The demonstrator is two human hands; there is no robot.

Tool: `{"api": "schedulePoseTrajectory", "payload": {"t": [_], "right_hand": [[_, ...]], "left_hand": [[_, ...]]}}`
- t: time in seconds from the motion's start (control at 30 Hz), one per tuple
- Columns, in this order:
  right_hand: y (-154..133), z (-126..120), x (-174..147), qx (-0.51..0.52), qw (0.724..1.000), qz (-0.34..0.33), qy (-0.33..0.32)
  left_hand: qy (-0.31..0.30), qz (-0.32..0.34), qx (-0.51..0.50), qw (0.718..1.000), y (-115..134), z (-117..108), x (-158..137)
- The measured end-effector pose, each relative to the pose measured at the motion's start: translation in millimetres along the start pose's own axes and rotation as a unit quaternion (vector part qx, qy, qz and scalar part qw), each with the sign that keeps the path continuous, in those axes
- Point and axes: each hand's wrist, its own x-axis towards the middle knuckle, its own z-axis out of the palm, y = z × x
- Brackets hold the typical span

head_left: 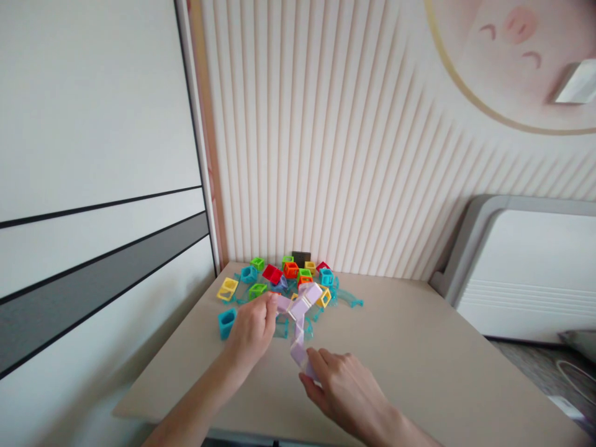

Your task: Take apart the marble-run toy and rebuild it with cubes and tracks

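A lilac and white snake twist puzzle (pixel 300 307) is held up above the table, bent into angled segments. My left hand (pixel 254 326) pinches its left end between thumb and fingers. Lower down and to the right, my right hand (pixel 349 382) is closed around the other end, which the fingers partly hide. One stretch of the puzzle points up and right, free of both hands. Just left of my left hand lies a blue hollow cube (pixel 226 323).
Behind the puzzle, several coloured hollow blocks, among them a red one (pixel 272 274) and a yellow one (pixel 228 288), are scattered with translucent teal track pieces (pixel 349 298) on the beige table (pixel 419 347). A ribbed wall (pixel 302 136) borders the back, a white cabinet (pixel 93 124) the left.
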Motion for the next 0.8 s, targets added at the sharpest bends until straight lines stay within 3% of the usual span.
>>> {"api": "schedulePoseTrajectory", "payload": {"t": [0.13, 0.27, 0.37, 0.5, 0.67, 0.8], "right_hand": [[-14.3, -6.7, -6.2, 0.033, 0.994, -0.096, 0.030], [-13.4, -34.0, -6.2, 0.101, 0.982, -0.127, 0.099], [-5.1, -59.9, 3.1, 0.156, 0.973, -0.104, 0.132], [14.1, -85.8, 34.2, 0.216, 0.968, 0.013, 0.123], [55.9, -78.2, 78.1, 0.127, 0.979, 0.133, 0.092], [74.4, -40.8, 75.4, 0.032, 0.987, 0.159, 0.014]], "left_hand": [[-0.073, 0.060, 0.080, 0.992, 4.6, 15.0, 2.9], [-0.166, 0.085, 0.096, 0.978, 4.4, 26.8, 1.9], [-0.224, 0.131, 0.065, 0.963, 6.4, 28.7, -0.8], [-0.282, 0.199, 0.000, 0.939, 14.6, 26.2, -8.5], [-0.269, 0.263, -0.052, 0.925, 25.6, 17.3, -21.9], [-0.166, 0.202, -0.058, 0.964, 19.0, 5.3, -17.9]]}}
